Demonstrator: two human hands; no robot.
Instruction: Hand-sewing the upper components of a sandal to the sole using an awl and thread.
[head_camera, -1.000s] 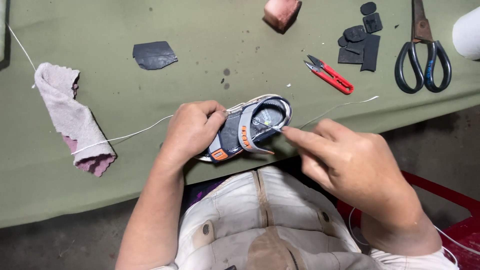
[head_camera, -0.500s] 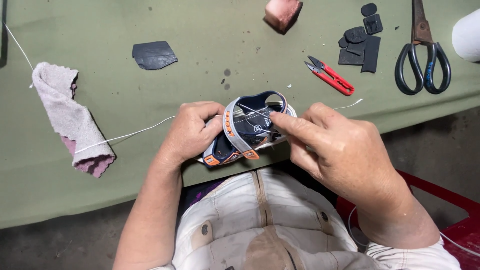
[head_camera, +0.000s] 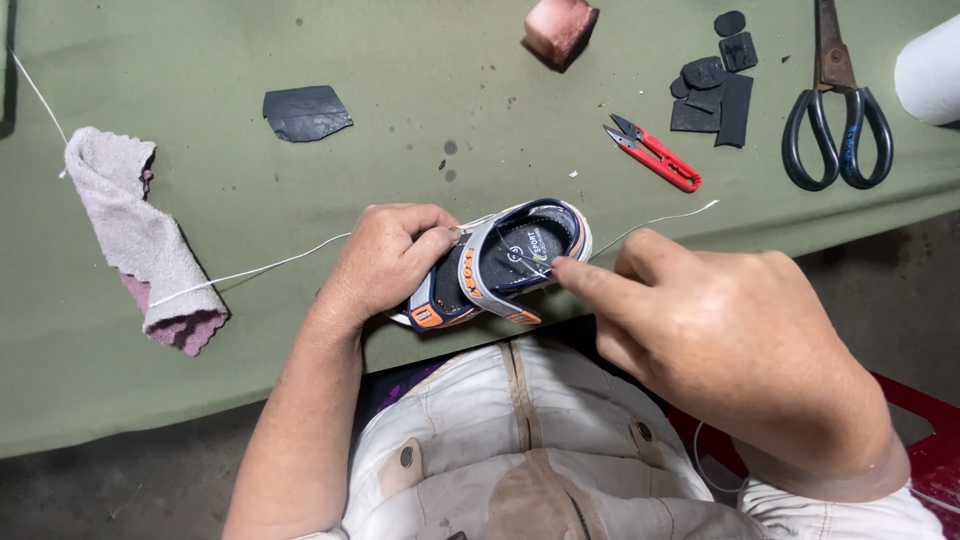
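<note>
Sandal (head_camera: 500, 265) sits at the near edge of the green table (head_camera: 400, 60), small, grey and navy with orange trim, held over the person's lap. At far left a crumpled rag (head_camera: 140, 240) lies on a white thread (head_camera: 260, 268) that runs right towards the sandal. The left hand (head_camera: 385, 260) is closed on the sandal's heel end, thumb pressed to the grey strap. The right hand (head_camera: 720, 340) has thumb and forefinger pinched together at the footbed, seemingly on a fine needle or the thread; which one is too small to tell. Farther back lie a black scrap (head_camera: 305, 110), a pink block (head_camera: 560, 28), red snips (head_camera: 655, 155), small black patches (head_camera: 715, 90) and big scissors (head_camera: 835, 110).

Risks, as I judge them: the loose thread could snag under the rag and jerk the stitch. The left thumb sits near the stitching point, so a slip could prick it. The sandal overhangs the edge and could drop if that grip loosens.
</note>
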